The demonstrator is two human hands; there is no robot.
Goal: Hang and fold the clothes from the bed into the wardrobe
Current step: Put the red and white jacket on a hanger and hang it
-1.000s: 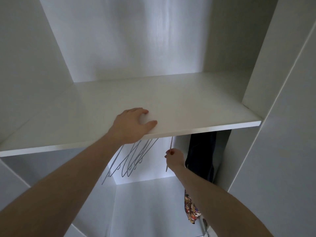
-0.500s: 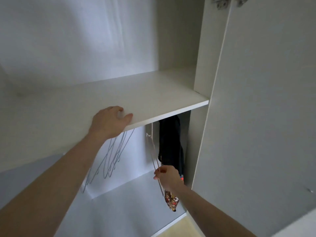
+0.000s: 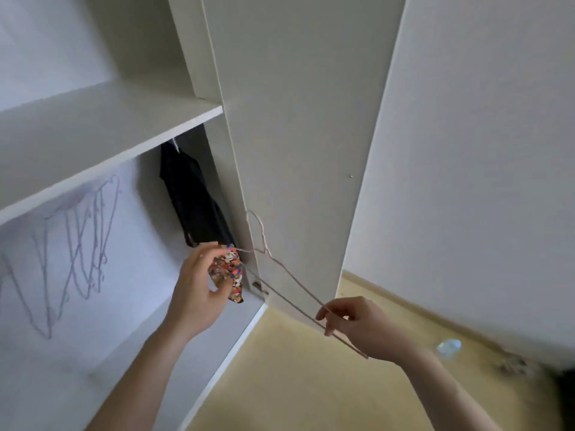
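Note:
My right hand pinches a thin pinkish wire hanger by one arm, out in front of the open wardrobe door. The hanger is bare and tilted, with its hook pointing up. My left hand is raised beside it with loosely curved fingers. Its fingertips reach the hanger's left end, with the thumb well apart. Behind that hand a dark garment hangs at the right end of the wardrobe. A colourful patterned garment shows below it, partly hidden by my fingers.
Several bare wire hangers hang under the white shelf at the left. A yellow floor lies below the door. A small pale object and some dark bits lie by the wall on the right.
My left hand left the shelf edge and came down to the hanger. My right hand drew the hanger out of the wardrobe to the right. The view swung right and down.

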